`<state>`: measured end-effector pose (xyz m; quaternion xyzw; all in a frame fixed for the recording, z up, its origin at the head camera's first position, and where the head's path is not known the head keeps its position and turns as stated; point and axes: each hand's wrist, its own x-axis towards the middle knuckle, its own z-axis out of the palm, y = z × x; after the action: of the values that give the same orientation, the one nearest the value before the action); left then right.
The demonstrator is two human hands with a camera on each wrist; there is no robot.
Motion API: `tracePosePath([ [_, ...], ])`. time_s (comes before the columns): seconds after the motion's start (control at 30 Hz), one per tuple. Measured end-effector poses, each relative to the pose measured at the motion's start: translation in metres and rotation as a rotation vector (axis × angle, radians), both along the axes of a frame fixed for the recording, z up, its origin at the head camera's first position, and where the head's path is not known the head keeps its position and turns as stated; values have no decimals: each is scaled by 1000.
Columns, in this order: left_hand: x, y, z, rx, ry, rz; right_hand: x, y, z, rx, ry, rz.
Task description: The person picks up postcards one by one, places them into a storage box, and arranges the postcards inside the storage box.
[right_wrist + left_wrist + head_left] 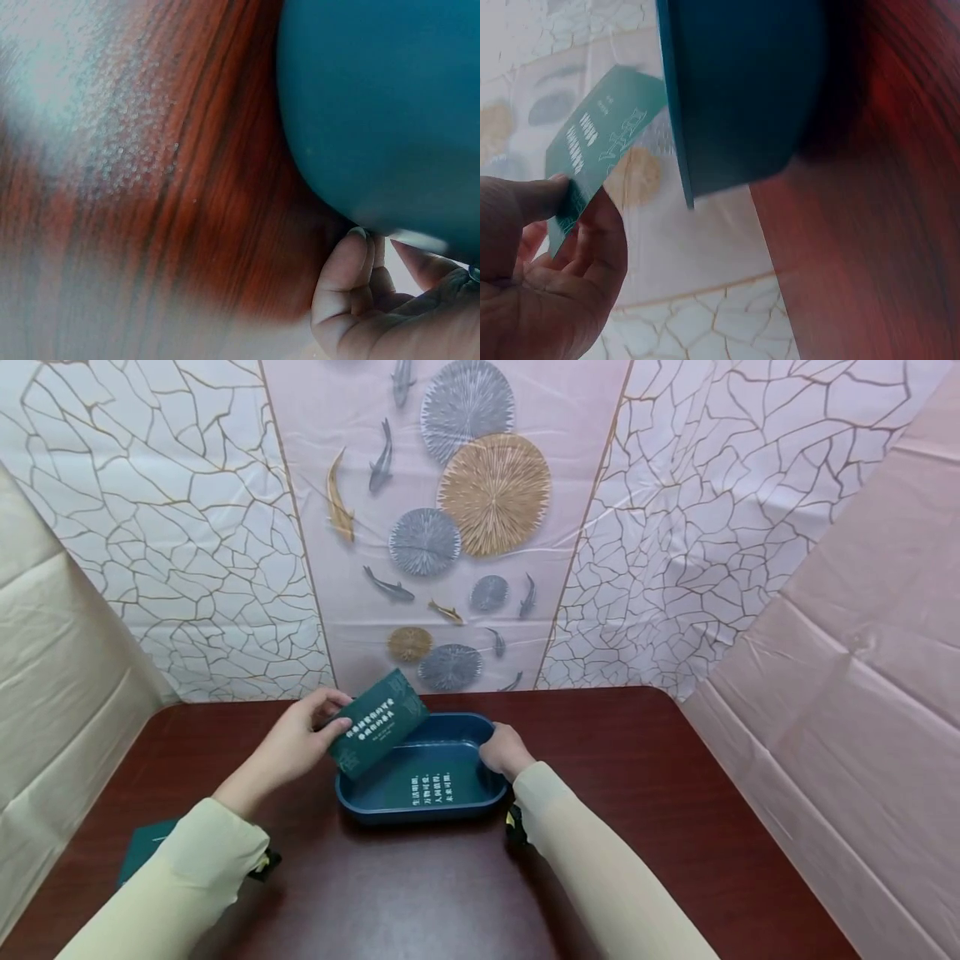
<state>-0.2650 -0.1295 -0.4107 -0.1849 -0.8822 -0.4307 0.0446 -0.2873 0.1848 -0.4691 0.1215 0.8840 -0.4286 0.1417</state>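
Between thumb and fingers, my left hand (298,737) pinches a dark green card (378,727) with white writing by its left edge. The card is tilted over the left side of a blue oval tray (420,816); the left wrist view shows the pinched card (604,127) beside the tray's outer wall (735,90). Flat inside the tray lies another green card (433,787) with columns of white writing. My right hand (506,750) grips the tray's right end at the rim. In the right wrist view, its curled fingers (349,274) press against the tray's underside.
A further green card or booklet (146,850) lies on the dark red wooden table (600,827) at the left, partly covered by my left sleeve (176,877). Behind the table's back edge hangs a patterned cloth (442,610), with beige cloth panels (847,710) on both sides.
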Motion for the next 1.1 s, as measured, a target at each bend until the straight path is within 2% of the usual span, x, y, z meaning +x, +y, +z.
tracePosePath([
  [0.27,-5,24,-9,-86,-104,-87,2,-2,3,6,18,18],
  [0.43,-9,35,-15,-131,-153,-118,2,-1,4,19,15,28],
  [0.7,-12,54,-24,-185,-195,-159,2,1,2,-1,14,25],
  [0.97,-15,64,-31,-252,-227,-141,0,1,1,0,-6,5],
  [1.1,-18,66,-36,-295,-214,-129,1,1,2,-3,-5,8],
])
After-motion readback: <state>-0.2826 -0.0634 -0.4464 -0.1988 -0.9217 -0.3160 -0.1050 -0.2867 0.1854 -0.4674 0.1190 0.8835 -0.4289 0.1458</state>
